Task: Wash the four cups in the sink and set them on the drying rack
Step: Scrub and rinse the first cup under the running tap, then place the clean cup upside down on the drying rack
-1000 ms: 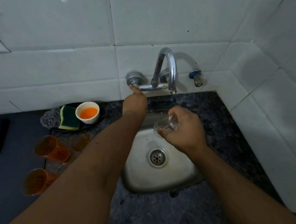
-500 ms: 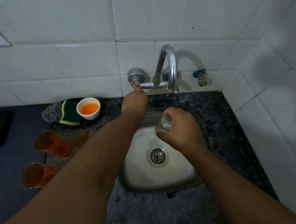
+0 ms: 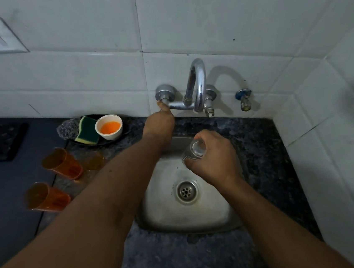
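The left hand (image 3: 158, 122) reaches to the tap (image 3: 197, 88), its fingers hidden – I cannot tell their grip. The right hand (image 3: 214, 156) has fingers clamped on a clear cup (image 3: 193, 151) over the sink (image 3: 180, 216). Best bring the cup's mouth under the spout. Two orange cups (image 3: 62, 162) lie on the dark worktop (image 3: 258, 147) – white tiles behind.

A small home kitchen corner. A steel sink (image 3: 188, 211) is sunk into a dark speckled stone counter (image 3: 257, 138) under a wall-mounted tap (image 3: 197, 88) and white tiles (image 3: 78, 74). A dish sponge (image 3: 87, 130) lies beside it.
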Demonstrator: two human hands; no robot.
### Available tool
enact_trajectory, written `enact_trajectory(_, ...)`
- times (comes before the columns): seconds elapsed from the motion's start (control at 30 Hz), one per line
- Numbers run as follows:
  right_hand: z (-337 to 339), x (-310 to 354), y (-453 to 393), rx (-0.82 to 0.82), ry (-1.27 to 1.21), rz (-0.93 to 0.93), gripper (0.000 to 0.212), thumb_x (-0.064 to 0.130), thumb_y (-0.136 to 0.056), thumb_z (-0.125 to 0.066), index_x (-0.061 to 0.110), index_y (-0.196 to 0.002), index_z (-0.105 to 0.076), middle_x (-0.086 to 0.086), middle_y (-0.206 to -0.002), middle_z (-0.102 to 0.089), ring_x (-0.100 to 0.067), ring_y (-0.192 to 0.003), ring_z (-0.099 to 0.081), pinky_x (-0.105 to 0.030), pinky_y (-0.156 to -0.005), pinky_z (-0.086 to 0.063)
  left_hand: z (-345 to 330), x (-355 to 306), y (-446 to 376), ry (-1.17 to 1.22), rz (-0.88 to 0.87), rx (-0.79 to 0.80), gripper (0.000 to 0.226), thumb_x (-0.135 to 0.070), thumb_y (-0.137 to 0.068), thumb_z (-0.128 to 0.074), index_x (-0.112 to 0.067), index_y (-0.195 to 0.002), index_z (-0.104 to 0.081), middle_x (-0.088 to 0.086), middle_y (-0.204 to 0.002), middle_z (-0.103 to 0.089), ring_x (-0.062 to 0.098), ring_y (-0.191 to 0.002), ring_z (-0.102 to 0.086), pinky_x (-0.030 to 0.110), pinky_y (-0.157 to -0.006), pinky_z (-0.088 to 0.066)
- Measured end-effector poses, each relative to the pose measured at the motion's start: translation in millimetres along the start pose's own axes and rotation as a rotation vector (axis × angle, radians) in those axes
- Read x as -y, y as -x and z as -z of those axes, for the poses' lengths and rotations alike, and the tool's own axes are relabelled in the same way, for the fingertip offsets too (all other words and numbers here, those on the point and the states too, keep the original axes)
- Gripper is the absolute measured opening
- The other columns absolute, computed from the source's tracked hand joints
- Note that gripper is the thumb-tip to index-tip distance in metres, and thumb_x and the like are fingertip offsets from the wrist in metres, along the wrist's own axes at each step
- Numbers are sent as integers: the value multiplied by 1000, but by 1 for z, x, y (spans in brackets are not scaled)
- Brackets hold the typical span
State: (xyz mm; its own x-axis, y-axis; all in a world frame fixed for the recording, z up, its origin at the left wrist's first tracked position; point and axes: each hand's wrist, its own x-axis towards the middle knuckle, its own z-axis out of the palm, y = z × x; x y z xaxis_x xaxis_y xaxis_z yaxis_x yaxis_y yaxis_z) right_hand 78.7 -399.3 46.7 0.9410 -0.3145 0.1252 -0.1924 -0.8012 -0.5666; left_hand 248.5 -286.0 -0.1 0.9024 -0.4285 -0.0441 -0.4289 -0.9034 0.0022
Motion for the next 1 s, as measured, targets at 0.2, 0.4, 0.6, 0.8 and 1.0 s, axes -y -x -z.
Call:
enact_trajectory(0.2,11,-7,5,-25,-113,44,39,38,-63,-88,29,-88,-59,8,-88,-63,-14,-74,-61,-38,-64,-56,10,-4,4,75,75,58,90,-1,-97,-60,8,-162,1,25,-122,-68,39,-104,-69,47,-82,-53)
enact_trajectory(0.4,14,-1,3,17,-250,-53,52,43,-52,-101,28,-89,-68,14,-80,-70,-5,-73,-66,-29,-66,-57,18,8,43,424,119,-14,57,-23,-86,-68,-10,-139,-52,17,-121,-66,36,-109,-64,47,-88,-56)
enact_trajectory(0.6,-14,61,-1,165,-718,-167,48,34,-53,-103,21,-85,-71,-2,-76,-74,-18,-61,-63,-38,-56,-55,57,95,110,473,173,-157,31,-32,-84,-68,-5,-93,-78,18,-91,-76,36,-91,-70,41,-77,-55)
enact_trajectory(0.8,-59,167,-12,479,-1013,-190,42,11,-72,-94,10,-106,-69,-6,-78,-70,-14,-47,-46,-24,-40,-38,85,225,175,443,502,-249,18,-25,-90,-72,-9,-92,-81,7,-90,-79,24,-86,-73,35,-77,-58)
enact_trajectory(1.0,-134,275,-26,697,-982,-133,34,4,-80,-87,11,-107,-67,-8,-83,-72,-16,-49,-51,-26,-41,-43,64,331,229,483,731,-207,16,-23,-90,-69,-9,-90,-76,7,-86,-75,25,-85,-69,39,-75,-59)
